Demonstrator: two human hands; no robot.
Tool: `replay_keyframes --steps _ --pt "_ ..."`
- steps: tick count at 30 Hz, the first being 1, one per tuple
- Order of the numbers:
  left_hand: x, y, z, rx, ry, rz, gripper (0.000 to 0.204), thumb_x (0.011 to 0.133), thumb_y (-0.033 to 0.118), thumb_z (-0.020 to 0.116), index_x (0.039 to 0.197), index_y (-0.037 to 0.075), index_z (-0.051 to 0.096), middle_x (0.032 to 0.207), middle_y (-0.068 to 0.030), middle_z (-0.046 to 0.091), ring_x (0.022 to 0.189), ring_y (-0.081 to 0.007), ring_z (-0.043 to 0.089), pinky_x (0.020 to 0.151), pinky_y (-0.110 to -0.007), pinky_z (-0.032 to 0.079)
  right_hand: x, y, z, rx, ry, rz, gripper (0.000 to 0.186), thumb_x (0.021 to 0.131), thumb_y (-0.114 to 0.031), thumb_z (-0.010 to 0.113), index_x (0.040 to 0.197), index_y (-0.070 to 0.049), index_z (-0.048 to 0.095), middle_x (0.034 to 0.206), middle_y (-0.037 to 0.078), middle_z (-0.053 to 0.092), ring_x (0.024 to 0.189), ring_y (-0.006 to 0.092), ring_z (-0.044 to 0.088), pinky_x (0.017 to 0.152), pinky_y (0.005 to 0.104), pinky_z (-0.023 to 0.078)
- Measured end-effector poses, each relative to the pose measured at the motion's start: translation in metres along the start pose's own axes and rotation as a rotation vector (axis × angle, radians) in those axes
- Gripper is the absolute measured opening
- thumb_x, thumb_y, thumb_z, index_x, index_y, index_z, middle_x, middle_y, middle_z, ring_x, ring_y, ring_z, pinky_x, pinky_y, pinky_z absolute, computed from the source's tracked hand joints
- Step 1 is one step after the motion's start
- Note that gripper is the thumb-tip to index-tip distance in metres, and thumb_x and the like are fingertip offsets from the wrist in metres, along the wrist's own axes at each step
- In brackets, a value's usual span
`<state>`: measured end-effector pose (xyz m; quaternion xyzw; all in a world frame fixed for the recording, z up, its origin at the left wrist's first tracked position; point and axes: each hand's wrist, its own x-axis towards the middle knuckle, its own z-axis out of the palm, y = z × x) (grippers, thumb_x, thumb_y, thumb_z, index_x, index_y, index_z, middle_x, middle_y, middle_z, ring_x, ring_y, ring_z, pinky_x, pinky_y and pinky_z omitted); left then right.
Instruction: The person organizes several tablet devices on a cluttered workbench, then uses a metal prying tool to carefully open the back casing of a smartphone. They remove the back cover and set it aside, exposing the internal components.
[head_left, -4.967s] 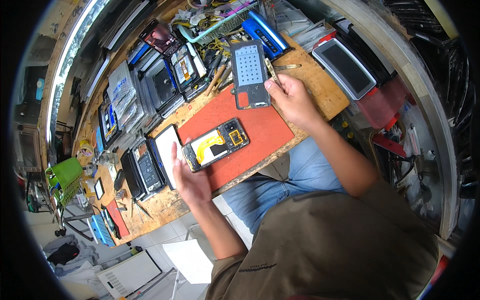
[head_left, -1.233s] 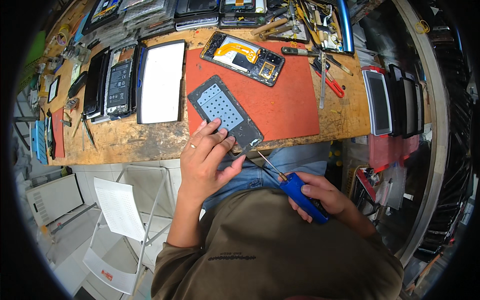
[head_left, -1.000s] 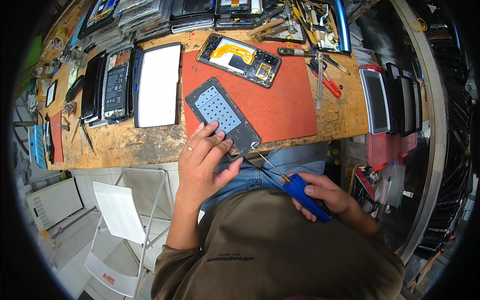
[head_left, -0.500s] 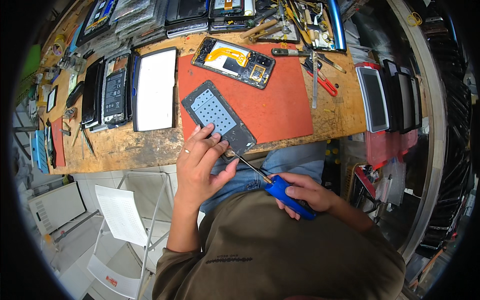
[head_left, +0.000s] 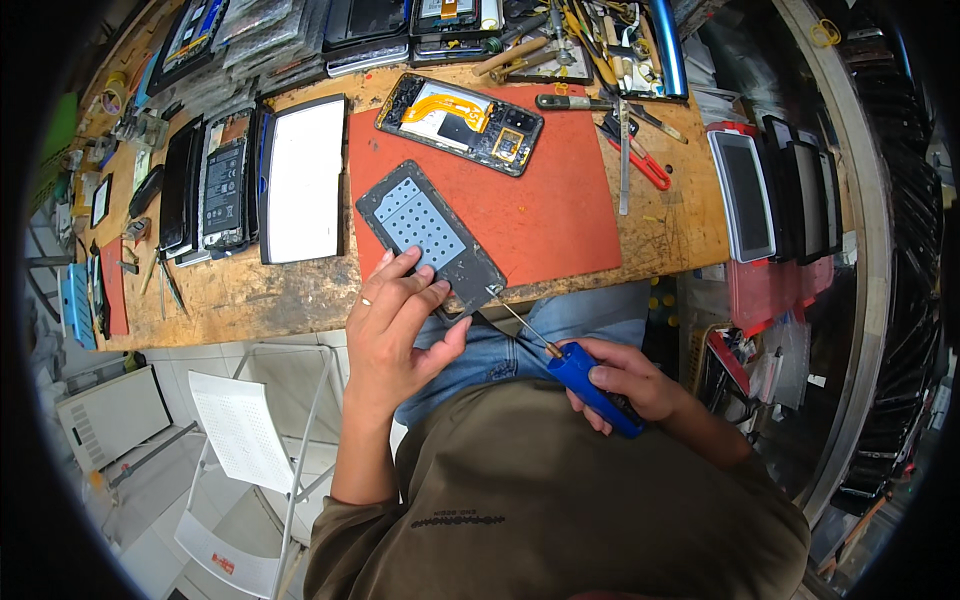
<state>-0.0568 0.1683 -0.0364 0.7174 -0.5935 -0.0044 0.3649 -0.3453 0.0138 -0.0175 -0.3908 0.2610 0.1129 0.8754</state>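
Observation:
A dark phone screen panel (head_left: 472,268) with a pale dotted sheet on its back lies aslant on the red mat (head_left: 570,220), its near end jutting past the mat and the table edge. Across its lower left part rest the spread fingers of my left hand (head_left: 395,315), thumb apart near the near edge. My right hand (head_left: 635,378) is wrapped round a blue-handled tool (head_left: 597,390) with a thin metal shaft, whose tip meets the panel's near right corner. Beyond the panel lies an opened phone body (head_left: 460,124) with an orange flex cable.
Left of the mat lie a white panel in a dark frame (head_left: 303,185) and an opened device with a black battery (head_left: 226,185). Red-handled pliers (head_left: 650,165), a metal ruler (head_left: 624,175) and a knife (head_left: 572,102) lie right. A white folding chair (head_left: 240,425) stands lower left.
The tool in my right hand has moved right, its tip going from the panel's near left edge to its near right corner. My left hand stays on the panel.

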Motion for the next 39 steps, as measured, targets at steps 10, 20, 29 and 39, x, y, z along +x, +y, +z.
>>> replay_keyframes --steps 10,20,29,39 --pt "0.001 0.0 -0.001 0.022 0.005 -0.004 0.039 0.068 0.018 0.091 0.102 0.005 0.077 0.105 -0.01 0.073 0.123 -0.0356 0.069 0.111 -0.054 0.052 0.003 -0.006 -0.001 0.008 -0.018 -0.001 0.063 0.112 -0.029 0.05 0.165 -0.001 0.03 0.101 0.014 0.066 0.069 0.0142 0.066 0.06 0.028 0.057" --pt "0.002 0.001 -0.001 0.025 -0.001 0.013 0.039 0.068 0.016 0.09 0.103 0.003 0.077 0.108 -0.0122 0.073 0.124 -0.0381 0.068 0.112 -0.056 0.051 0.012 -0.001 -0.003 0.02 -0.03 -0.029 0.063 0.112 -0.029 0.05 0.165 -0.001 0.029 0.102 0.015 0.066 0.069 0.0154 0.066 0.058 0.0283 0.057" --pt "0.001 -0.001 -0.002 0.014 -0.008 0.016 0.039 0.069 0.018 0.09 0.102 0.004 0.077 0.109 -0.011 0.073 0.124 -0.0367 0.068 0.11 -0.056 0.053 0.0 -0.011 -0.004 -0.024 0.007 0.004 0.062 0.112 -0.028 0.05 0.165 -0.002 0.03 0.101 0.014 0.066 0.07 0.0148 0.067 0.059 0.028 0.057" --pt "-0.001 -0.005 -0.001 -0.01 -0.003 0.03 0.043 0.068 0.019 0.092 0.108 0.008 0.079 0.113 -0.0107 0.073 0.125 -0.0357 0.068 0.11 -0.055 0.053 0.026 -0.019 0.021 -0.054 0.011 0.042 0.066 0.111 -0.033 0.051 0.165 -0.003 0.028 0.103 0.015 0.067 0.071 0.0164 0.068 0.062 0.0292 0.058"
